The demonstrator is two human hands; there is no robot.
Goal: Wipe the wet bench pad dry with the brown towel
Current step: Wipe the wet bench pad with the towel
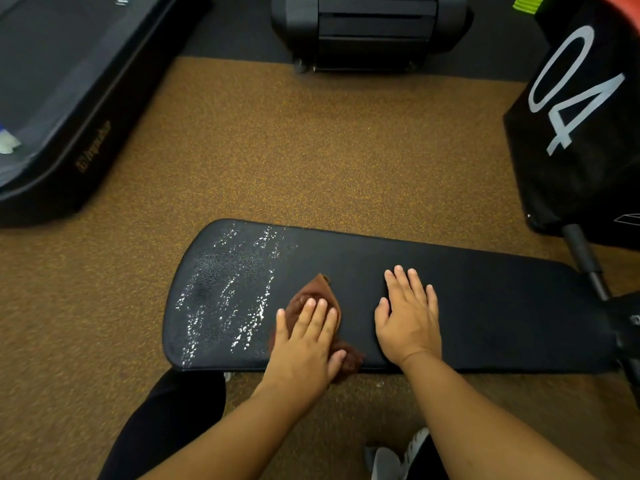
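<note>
Low in the middle of the frame, the left hand (304, 344) presses the brown towel (313, 306) flat on the black bench pad (485, 306), fingers (317, 313) straight, thumb along the cloth's edge. The right hand (408, 317) rests open beside it, bracing the pad. To do this well, I would sweep left in overlapping passes, keeping firm pressure, into the water droplets (225, 299). These glisten across the pad's rounded left end; its right part looks matte and dry.
</note>
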